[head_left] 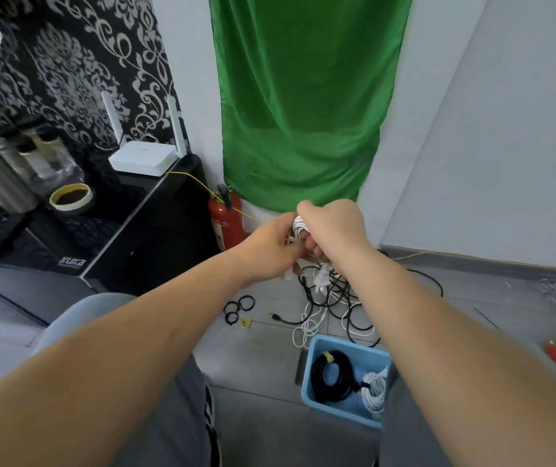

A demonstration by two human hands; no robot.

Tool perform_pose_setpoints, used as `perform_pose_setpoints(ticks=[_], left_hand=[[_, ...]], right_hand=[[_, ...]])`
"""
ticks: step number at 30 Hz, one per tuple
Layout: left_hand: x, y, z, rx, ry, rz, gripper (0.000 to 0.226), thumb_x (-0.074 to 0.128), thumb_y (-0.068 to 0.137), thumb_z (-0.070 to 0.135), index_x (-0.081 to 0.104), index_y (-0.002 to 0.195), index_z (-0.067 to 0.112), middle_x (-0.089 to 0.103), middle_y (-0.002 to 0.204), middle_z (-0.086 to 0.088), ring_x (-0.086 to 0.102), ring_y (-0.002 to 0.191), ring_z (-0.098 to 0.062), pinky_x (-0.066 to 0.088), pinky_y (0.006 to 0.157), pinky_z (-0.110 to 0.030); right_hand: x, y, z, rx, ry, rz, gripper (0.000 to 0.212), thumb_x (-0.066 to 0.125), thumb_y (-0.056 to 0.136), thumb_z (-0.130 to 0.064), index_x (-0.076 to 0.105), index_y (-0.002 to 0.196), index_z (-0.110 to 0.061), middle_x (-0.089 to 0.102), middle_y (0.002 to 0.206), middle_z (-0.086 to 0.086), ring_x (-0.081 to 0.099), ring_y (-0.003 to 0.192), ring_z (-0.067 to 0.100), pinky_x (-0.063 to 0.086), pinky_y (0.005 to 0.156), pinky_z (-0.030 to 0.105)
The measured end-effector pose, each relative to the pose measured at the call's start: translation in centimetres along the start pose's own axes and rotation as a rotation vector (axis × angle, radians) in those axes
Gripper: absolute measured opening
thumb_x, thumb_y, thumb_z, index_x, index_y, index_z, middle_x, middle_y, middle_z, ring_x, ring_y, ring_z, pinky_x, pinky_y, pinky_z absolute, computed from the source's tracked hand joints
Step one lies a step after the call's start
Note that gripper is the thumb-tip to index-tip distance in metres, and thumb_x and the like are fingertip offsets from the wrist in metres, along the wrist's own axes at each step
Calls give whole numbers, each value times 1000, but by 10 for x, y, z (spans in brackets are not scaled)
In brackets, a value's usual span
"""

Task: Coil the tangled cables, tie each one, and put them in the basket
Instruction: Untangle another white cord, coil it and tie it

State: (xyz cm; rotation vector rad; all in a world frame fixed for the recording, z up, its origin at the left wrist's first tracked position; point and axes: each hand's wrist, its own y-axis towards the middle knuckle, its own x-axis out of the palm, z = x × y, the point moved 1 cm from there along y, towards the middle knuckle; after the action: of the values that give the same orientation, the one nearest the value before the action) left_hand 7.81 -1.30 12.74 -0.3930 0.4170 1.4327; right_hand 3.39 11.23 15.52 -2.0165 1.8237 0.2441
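- I see the right hand point(332, 227) raised above the floor point(263, 348), fingers curled round a small bundle of white cable point(299, 225) and gripping it from the right.
- The left hand point(270, 246) meets the bundle from the left. Its fingertips are curled in against the loops and seem to pinch a strand, though the fingers are partly hidden from me.
- Both hands are held in front of the lower edge of a green cloth point(303, 96) that hangs on the wall.
- Below the hands, a tangle of black and white cables point(335, 299) lies on the floor. White strands run from it up towards the hands.
- The blue basket point(350, 347) stands on the floor just in front of the tangle. Inside it are a coiled black cable point(334, 379) with a yellow tie and a coiled white cable point(375, 389) to its right.
- A few black rings point(239, 308) lie on the floor to the left of the tangle, with a small yellow tie point(245, 322) beside them.
- A red fire extinguisher point(228, 222) stands against the wall, between a black cabinet point(155, 237) and the green cloth.
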Motion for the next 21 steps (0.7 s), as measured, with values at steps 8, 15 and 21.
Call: perform_pose_setpoints(ticks=[8,15,21], left_hand=[[20,31,-59,-244,-134,-256,13,53,105,22,56,113,13,73,107,-10,77,86,-27,59,65,-40],[4,54,-102,-282,-48,-233,30,34,110,28,60,105,14,77,99,-11,78,71,-26,51,62,-27],[-9,59,-122,-370,-50,-202,31,35,106,29,62,104,14,79,80,-7,77,78,-22,49,57,-21]], right_hand=[[33,68,61,220,-29,-33,10,62,73,-20,58,78,-11,51,71,12,48,64,25,37,47,28],[70,98,79,240,-34,-227,38,59,86,-47,72,91,-11,73,96,10,69,87,29,58,79,39],[84,107,98,243,-88,-517,107,60,52,-100,69,128,-25,68,131,-7,61,125,20,42,112,47]])
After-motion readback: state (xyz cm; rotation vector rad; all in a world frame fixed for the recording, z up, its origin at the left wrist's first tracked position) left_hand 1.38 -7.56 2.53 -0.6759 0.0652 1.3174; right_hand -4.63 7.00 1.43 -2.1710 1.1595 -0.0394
